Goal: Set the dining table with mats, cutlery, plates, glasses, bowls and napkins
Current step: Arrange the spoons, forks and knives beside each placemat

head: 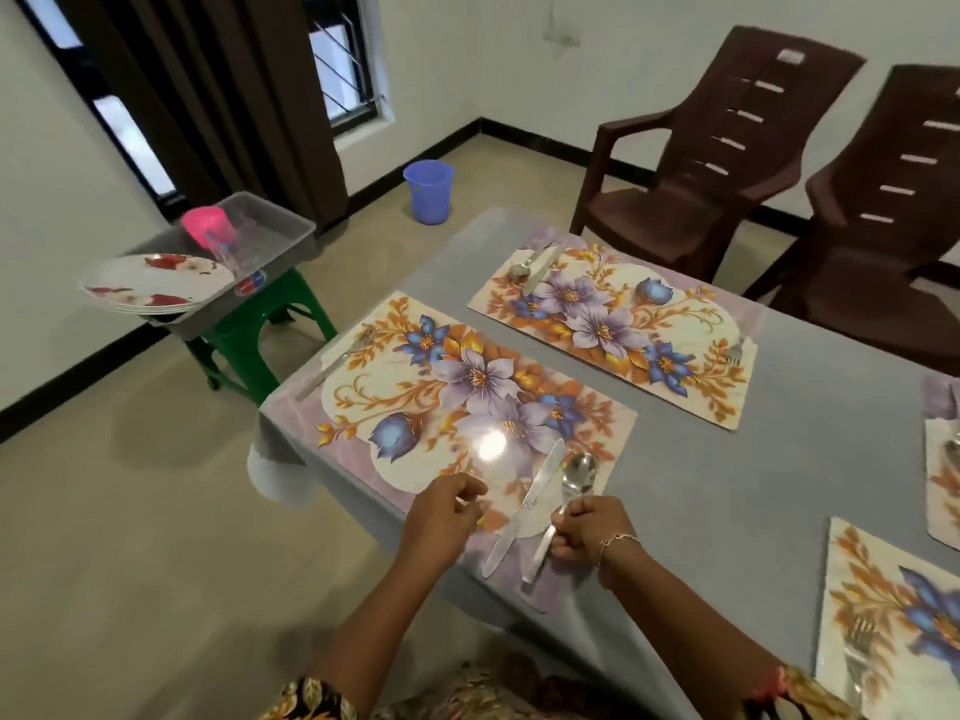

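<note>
Far left, off the surface: plates (pixel 156 283) stacked on a tray (pixel 291 220), glasses (pixel 241 244) behind. Over the near mat (pixel 441 387), left hand (pixel 441 517) loosely curled, gripping nothing. Knife (pixel 524 511) flat on the mat; just right of it, spoon (pixel 576 480), handle pinched in the right hand (pixel 589 530). Laying cutlery, likely; next, release, then fetch plates.

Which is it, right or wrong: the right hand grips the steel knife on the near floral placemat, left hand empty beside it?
Wrong: the head view shows the right hand gripping the shiny steel spoon, not the steel knife, which lies free on the near floral placemat. The left hand is empty beside it.
</note>
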Motion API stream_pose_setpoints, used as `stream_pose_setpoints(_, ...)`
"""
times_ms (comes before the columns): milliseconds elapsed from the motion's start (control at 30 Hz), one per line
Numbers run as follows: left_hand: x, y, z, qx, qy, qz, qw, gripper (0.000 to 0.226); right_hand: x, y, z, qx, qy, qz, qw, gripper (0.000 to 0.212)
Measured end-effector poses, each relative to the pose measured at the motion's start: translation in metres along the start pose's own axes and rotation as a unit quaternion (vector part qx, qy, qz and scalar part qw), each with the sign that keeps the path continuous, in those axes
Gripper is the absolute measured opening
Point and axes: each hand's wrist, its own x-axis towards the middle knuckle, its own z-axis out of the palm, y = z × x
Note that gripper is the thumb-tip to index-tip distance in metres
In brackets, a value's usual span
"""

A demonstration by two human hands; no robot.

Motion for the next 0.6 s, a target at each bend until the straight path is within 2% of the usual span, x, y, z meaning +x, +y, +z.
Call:
stream_pose_setpoints(200, 0.023, -0.005, -0.002, 0.019, -0.121, 0.031, 0.992, 0.016, -0.002, 0.001, 0.007, -0.026, 0.054, 0.024, 0.998, 0.035)
stream_pose_setpoints(367, 0.039, -0.001, -0.003, 0.034, -0.17, 0.09, 0.981, 0.021, -0.008, -0.003, 0.013, -0.075, 0.094, 0.023, 0.992, 0.029)
stream_pose_setpoints(600, 0.045, -0.007, -0.007, 0.062, -0.224, 0.119, 0.965, 0.022, -0.011, -0.003, 0.018, -0.142, 0.142, 0.014, 0.979, 0.026)
